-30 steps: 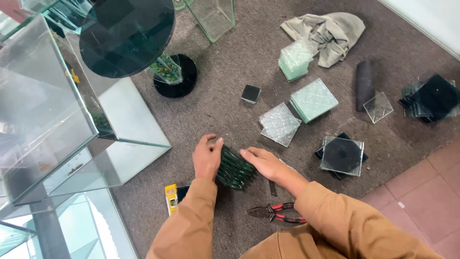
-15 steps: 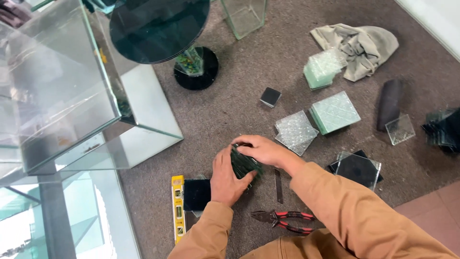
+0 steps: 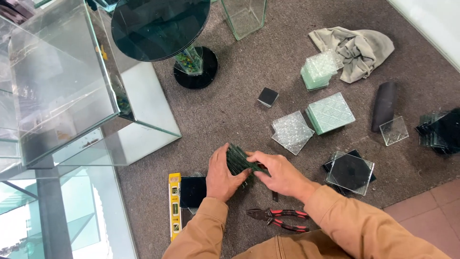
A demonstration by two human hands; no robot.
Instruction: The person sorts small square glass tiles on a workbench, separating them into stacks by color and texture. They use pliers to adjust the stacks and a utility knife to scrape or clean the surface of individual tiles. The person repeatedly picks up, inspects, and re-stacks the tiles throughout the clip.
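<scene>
Both bare hands (image 3: 254,172) emerge from long tan-brown jacket sleeves (image 3: 354,225) with plain cuffs.

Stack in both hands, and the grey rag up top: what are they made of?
Stack, held between left hand and right hand: looks like dark tinted glass squares, glossy with greenish edges. Rag: likely woven cloth, matte, crumpled into soft folds.

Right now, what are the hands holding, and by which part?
Both hands, left hand and right hand, grip a stack of dark green square glass tiles, one hand pressing each side of the stack.
</scene>
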